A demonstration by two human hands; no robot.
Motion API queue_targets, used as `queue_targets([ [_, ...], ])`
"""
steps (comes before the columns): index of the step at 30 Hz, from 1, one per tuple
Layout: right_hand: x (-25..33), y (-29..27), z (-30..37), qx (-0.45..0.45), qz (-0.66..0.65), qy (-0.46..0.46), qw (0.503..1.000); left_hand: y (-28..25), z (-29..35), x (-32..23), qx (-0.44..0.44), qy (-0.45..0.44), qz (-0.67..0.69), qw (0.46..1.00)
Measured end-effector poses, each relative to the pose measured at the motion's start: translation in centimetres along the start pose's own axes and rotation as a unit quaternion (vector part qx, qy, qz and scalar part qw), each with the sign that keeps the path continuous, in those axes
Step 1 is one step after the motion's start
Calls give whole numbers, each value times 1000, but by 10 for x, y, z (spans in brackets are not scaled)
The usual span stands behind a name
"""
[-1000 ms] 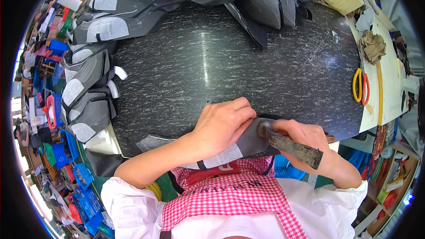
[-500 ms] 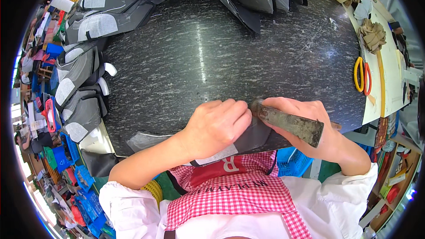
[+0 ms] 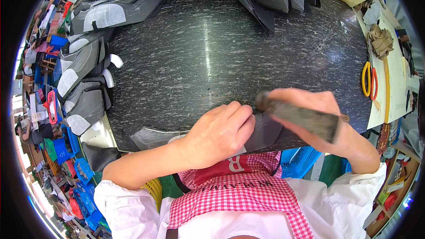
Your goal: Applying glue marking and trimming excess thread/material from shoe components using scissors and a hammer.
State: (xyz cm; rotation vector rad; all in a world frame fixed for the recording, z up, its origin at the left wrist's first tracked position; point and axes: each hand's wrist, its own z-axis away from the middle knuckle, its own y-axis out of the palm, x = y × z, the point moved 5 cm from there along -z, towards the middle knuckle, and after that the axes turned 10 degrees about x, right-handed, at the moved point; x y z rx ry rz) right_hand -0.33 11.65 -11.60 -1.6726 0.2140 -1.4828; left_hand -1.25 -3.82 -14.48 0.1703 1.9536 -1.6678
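Note:
At the table's near edge lies a dark grey sheet-like piece (image 3: 152,138) with a pale line along its upper edge. My left hand (image 3: 223,128) rests on it, fingers curled and pressed down on the piece, covering its middle. My right hand (image 3: 312,102) is closed round a hammer (image 3: 305,118), whose worn metal head has a round face and a long flat end. The round face is just right of my left fingertips, over or close to the piece; whether it touches cannot be seen. The hammer is partly smeared by motion.
Stacked dark grey pieces with whitish patches (image 3: 104,15) line the table's left and far sides. Scissors with yellow and red handles (image 3: 366,79) lie at the right edge, near crumpled brown paper (image 3: 380,40). A blue basket (image 3: 301,161) stands below the near edge.
The hammer and my right hand have shifted slightly right and are now blurred. My left hand stays pressed on the grey piece. The whole view has shifted a little.

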Motion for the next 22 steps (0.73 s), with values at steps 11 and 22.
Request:
queue_targets([
  [11, 19, 2, -5, 48, 90, -15, 995, -17, 14, 12, -19, -30, 30, 999],
  [22, 40, 7, -16, 50, 144, -49, 987, -23, 33, 8, 15, -2, 16, 1000],
])
